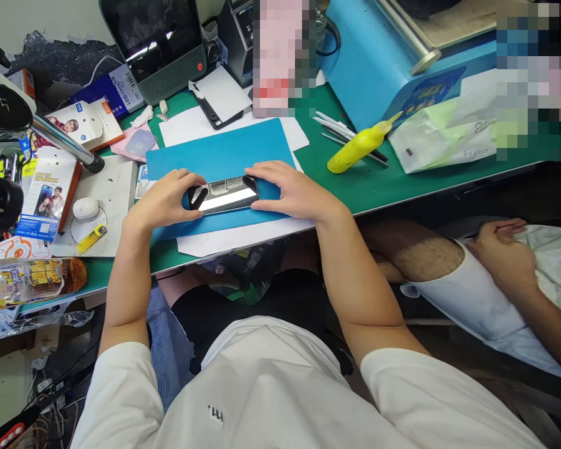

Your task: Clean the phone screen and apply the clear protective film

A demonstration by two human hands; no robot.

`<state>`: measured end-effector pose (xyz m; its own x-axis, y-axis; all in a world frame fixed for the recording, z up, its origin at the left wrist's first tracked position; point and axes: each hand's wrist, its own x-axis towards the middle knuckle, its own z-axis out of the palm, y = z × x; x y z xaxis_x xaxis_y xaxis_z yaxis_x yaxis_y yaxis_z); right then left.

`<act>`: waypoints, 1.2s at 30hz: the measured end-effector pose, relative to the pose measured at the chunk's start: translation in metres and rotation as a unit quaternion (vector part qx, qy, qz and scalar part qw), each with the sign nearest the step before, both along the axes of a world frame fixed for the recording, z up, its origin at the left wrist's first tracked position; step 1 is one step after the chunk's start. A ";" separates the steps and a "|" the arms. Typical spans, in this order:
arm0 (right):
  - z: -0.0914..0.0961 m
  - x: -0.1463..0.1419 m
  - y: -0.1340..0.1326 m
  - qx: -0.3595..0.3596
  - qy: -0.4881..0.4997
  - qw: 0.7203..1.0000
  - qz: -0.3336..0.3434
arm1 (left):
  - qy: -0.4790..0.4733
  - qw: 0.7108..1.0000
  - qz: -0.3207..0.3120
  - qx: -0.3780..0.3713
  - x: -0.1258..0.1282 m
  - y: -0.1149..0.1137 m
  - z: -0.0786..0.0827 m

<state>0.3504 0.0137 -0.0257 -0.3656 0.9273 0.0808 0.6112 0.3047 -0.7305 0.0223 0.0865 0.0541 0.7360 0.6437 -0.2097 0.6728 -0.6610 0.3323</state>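
A smartphone (229,196) with a dark, glossy, reflective face lies sideways over the blue mat (219,146). My left hand (168,196) grips its left end, thumb along the near edge and fingers at the far edge. At the other end, my right hand (285,190) holds the phone the same way, with thumb and fingers on opposite long edges. Light reflections cover much of the phone's face. White paper (234,240) shows under the mat's near side.
A yellow squeeze bottle (355,149) lies right, near a blue machine (369,68). At left are a lamp arm (65,140), boxes (44,193), a yellow lighter (91,239) and a drink bottle (32,277). Another person's hand (505,252) rests at right.
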 end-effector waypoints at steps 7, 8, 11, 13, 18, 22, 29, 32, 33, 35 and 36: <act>-0.001 0.000 0.000 0.004 0.000 1.000 -0.003 | 0.000 1.000 0.000 0.007 0.000 0.000 0.000; -0.002 0.000 0.000 0.005 0.001 1.000 -0.003 | -0.001 1.000 0.000 0.006 0.000 0.000 0.000; -0.002 0.000 0.000 0.008 0.004 1.000 -0.006 | -0.002 1.000 0.000 0.006 0.000 0.000 0.000; -0.001 0.000 0.000 0.007 0.006 1.000 -0.007 | -0.002 1.000 -0.001 0.007 0.000 0.000 -0.001; 0.000 -0.001 -0.001 0.005 0.008 1.000 -0.009 | -0.003 1.000 -0.006 0.013 -0.001 0.000 -0.002; 0.000 -0.002 -0.001 0.004 0.005 1.000 -0.008 | -0.001 1.000 -0.005 0.013 -0.001 0.000 -0.002; -0.001 -0.002 0.000 -0.005 -0.003 1.000 0.009 | 0.009 1.000 -0.003 0.007 0.001 -0.001 -0.001; -0.001 -0.002 -0.001 -0.006 -0.001 1.000 0.009 | 0.002 1.000 -0.002 -0.007 -0.002 -0.001 -0.002; -0.001 -0.002 -0.001 -0.007 0.005 1.000 0.003 | -0.001 1.000 -0.001 -0.010 -0.003 0.000 -0.002; -0.002 -0.003 -0.002 -0.007 0.024 1.000 -0.015 | -0.005 1.000 0.006 -0.011 -0.008 0.001 -0.002; -0.002 -0.003 -0.002 -0.007 0.033 0.999 -0.024 | -0.004 1.000 0.012 -0.012 -0.010 0.001 -0.002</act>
